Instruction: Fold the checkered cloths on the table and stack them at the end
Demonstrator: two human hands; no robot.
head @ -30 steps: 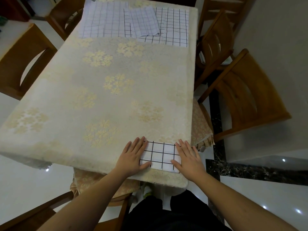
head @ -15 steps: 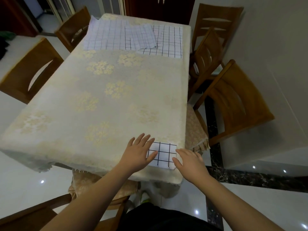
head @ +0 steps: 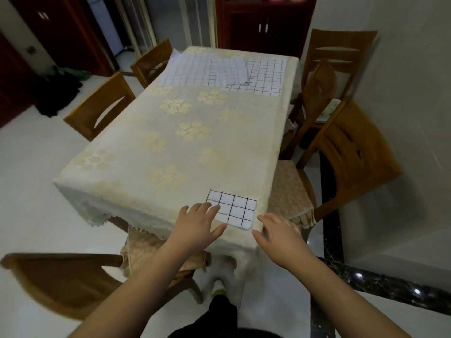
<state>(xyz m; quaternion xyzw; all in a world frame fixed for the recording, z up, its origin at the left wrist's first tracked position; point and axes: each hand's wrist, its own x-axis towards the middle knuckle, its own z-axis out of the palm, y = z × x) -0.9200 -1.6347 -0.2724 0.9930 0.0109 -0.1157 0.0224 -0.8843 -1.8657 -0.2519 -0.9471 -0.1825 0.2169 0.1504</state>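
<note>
Head view: folded cloth [head: 235,211] at table [head: 170,147] corner; left hand [head: 197,222] fingers spread touching it; right hand [head: 278,231] spread beside.

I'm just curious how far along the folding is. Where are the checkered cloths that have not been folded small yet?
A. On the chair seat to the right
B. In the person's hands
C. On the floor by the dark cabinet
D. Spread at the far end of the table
D: the unfolded cloths lie overlapping at the far end of the table, while one small folded cloth sits at the near edge beside the left hand.
</note>
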